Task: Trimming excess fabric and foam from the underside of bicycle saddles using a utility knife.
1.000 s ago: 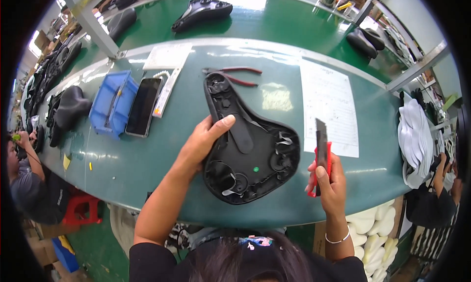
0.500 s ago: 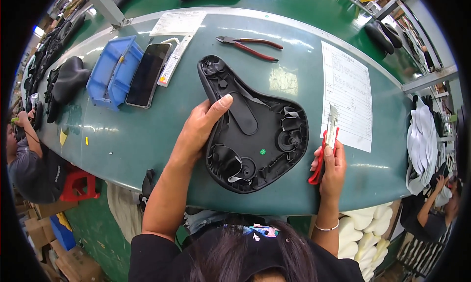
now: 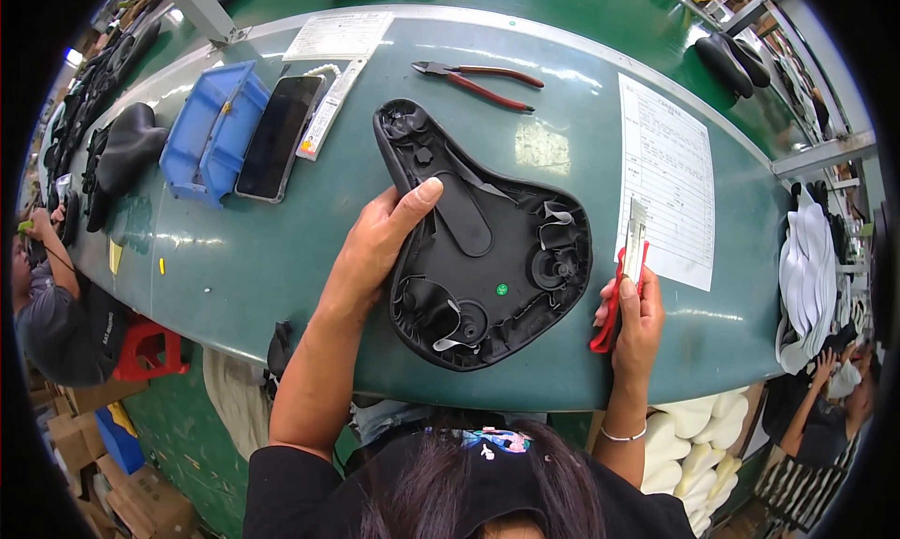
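Here, hard black moulded saddle shell (image 3: 487,248), underside up.

Left hand (image 3: 375,248) flat, right hand (image 3: 636,316) clenched

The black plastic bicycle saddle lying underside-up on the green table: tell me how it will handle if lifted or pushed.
The black plastic bicycle saddle probably stays stiff: its moulded shell shows ribs and bosses. It seems light for its size, since the left hand steadies it alone. Resting on its curved top, it may rock or pivot when pushed.
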A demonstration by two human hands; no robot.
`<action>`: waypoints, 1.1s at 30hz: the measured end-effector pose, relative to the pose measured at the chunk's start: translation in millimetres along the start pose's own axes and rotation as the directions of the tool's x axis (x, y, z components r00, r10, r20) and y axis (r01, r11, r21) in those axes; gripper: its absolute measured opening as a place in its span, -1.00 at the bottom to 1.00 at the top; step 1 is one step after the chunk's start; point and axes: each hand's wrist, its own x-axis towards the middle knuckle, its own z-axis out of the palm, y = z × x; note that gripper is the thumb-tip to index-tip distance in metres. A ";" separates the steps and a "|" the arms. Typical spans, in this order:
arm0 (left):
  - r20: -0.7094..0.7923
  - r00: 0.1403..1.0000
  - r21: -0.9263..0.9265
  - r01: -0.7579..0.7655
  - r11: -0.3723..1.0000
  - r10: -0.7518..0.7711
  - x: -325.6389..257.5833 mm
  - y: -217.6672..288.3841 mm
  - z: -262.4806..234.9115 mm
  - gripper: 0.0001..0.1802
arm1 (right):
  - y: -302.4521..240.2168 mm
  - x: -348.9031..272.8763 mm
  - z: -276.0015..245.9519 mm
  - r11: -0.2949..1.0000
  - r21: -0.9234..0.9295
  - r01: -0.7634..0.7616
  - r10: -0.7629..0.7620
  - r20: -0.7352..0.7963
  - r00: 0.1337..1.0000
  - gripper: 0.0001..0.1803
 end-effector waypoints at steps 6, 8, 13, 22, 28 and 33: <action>0.000 1.000 0.007 0.015 1.000 -0.015 -0.6 0.2 -1.9 -0.30 | 0.0 -0.1 0.7 1.000 -0.009 -0.007 0.006 -0.005 1.000 -0.61; 0.000 1.000 0.003 0.021 1.000 -0.021 -1.4 0.9 -2.5 -0.34 | -0.3 0.0 1.2 1.000 -0.013 -0.004 0.004 -0.005 1.000 -0.61; 0.049 0.995 -0.099 -0.079 0.992 0.084 -12.6 -0.7 -4.1 -0.45 | -1.6 -0.1 -0.8 1.000 -0.015 -0.013 0.013 -0.016 1.000 -0.61; 0.357 0.718 0.256 -0.690 0.677 0.597 -30.8 -1.5 3.8 -0.83 | 0.0 -0.7 -4.2 1.000 -0.024 0.004 -0.005 -0.046 0.999 -0.64; 0.320 0.818 0.167 -0.546 0.821 0.479 -44.9 4.6 1.7 -0.83 | -2.0 -0.3 2.7 1.000 0.009 -0.022 0.022 -0.024 0.999 -0.62; 0.318 0.793 0.222 -0.595 0.773 0.519 -45.0 5.3 3.8 -0.84 | -3.0 -0.7 1.5 1.000 -0.004 -0.013 0.013 -0.012 1.000 -0.62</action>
